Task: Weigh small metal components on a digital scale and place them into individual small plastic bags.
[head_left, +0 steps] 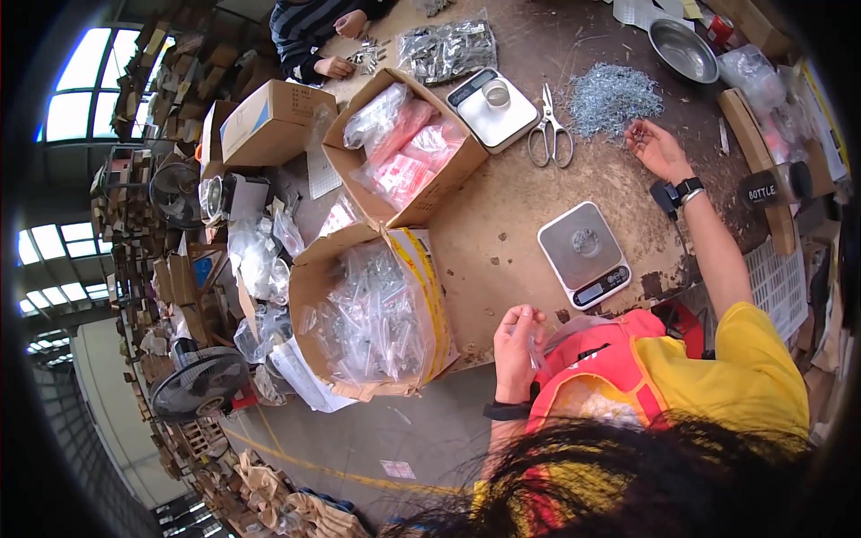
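Observation:
My right hand (pixel 662 151) reaches to the near edge of a heap of small silvery metal pieces (pixel 614 99). Its fingers curl inward; what lies in them is too small to make out. Close to my body, my left hand (pixel 516 351) is closed, and a clear plastic bag (pixel 538 348) shows at its fingers. Between the hands sits a digital scale (pixel 578 260) with a small cluster of metal pieces (pixel 586 241) on its plate.
Scissors (pixel 550 134) lie beside a second scale (pixel 493 109) bearing a small cup. Left stand a carton of filled clear bags (pixel 377 314) and a carton of red-and-clear bags (pixel 466 166). A metal bowl (pixel 683 51) sits far right. Across the table, another person's hand (pixel 334 67) touches small parts.

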The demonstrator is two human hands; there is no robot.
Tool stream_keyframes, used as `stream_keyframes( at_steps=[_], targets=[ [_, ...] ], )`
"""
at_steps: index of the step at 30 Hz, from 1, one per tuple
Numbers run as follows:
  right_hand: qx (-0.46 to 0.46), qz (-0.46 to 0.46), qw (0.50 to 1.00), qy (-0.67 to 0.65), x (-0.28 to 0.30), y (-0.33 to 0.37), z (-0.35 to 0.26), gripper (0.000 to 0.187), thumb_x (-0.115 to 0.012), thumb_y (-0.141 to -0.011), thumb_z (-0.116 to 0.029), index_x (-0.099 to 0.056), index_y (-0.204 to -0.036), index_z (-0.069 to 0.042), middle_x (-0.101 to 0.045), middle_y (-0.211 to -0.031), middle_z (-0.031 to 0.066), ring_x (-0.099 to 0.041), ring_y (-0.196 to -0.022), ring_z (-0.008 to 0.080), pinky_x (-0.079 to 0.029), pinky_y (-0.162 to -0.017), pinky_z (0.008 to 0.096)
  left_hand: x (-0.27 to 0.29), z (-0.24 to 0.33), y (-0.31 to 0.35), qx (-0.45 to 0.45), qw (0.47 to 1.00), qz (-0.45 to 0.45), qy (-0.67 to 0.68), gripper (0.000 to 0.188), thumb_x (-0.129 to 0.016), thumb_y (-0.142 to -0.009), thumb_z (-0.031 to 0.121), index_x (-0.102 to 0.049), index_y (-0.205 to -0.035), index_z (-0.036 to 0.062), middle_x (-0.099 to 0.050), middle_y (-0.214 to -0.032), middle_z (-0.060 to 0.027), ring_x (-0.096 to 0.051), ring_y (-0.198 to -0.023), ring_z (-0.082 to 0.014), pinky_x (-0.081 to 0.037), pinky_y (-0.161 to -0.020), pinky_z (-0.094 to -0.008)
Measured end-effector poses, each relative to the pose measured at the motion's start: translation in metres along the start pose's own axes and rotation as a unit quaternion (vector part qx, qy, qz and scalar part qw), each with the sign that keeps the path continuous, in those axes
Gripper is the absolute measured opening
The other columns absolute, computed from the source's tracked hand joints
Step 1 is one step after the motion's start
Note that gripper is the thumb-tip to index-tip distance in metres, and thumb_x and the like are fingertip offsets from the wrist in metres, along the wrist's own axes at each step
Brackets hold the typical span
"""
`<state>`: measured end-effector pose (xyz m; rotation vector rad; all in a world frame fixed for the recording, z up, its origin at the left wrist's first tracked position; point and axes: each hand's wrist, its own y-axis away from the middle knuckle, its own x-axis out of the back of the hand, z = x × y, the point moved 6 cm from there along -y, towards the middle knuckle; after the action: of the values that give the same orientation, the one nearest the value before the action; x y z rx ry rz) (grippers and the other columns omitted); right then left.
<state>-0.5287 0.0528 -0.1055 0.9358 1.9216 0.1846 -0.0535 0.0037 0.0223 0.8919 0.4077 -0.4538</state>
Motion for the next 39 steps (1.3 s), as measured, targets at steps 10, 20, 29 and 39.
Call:
stream_keyframes(
  at_steps=[10,20,29,39],
  targets=[
    [-0.053,-0.16,0.98,0.106,-0.09,0.101,0.104,0.02,-0.05,-0.104,-0.009,-0.058,-0.121,-0.001,-0.066,-0.108,0.0085,-0.067,-0.097,0.0184,-0.056,-0.089,0.0343,0.011,-0.011,0.008,-0.029,1.0,0.006,0.008,0.016,-0.06,-0.103,0.022,-0.06,-0.104,0.0059,-0.065,-0.096,-0.0054,-0.052,-0.064,-0.0097,-0.044,-0.054,-0.0249],
    [0.022,-0.228,0.942,0.248,-0.115,0.14,0.137,0.019,-0.048,-0.105,-0.013,-0.059,-0.115,-0.001,-0.066,-0.105,0.0071,-0.068,-0.098,0.0191,-0.053,-0.094,0.0353,0.034,-0.015,0.015,-0.034,0.995,0.061,0.072,0.015,-0.061,-0.103,0.022,-0.062,-0.102,0.0075,-0.065,-0.091,-0.0053,-0.054,-0.061,-0.0106,-0.045,-0.05,-0.0244],
    [0.025,-0.202,0.946,0.251,-0.115,0.146,0.133,0.02,-0.045,-0.106,-0.011,-0.059,-0.116,-0.003,-0.067,-0.105,0.0069,-0.069,-0.102,0.0194,-0.053,-0.097,0.035,0.044,-0.018,0.008,-0.053,0.994,0.046,0.086,0.016,-0.06,-0.103,0.02,-0.061,-0.104,0.0047,-0.065,-0.095,-0.0068,-0.056,-0.069,-0.0113,-0.046,-0.055,-0.0247],
    [0.03,-0.192,0.953,0.231,-0.113,0.145,0.13,0.02,-0.046,-0.106,-0.012,-0.059,-0.116,-0.002,-0.067,-0.1,0.0058,-0.067,-0.093,0.0143,-0.054,-0.091,0.0297,0.045,-0.018,0.003,-0.046,0.994,0.053,0.087,0.017,-0.06,-0.103,0.02,-0.061,-0.106,0.0037,-0.065,-0.096,-0.0079,-0.057,-0.071,-0.0119,-0.047,-0.055,-0.0254]
  ],
)
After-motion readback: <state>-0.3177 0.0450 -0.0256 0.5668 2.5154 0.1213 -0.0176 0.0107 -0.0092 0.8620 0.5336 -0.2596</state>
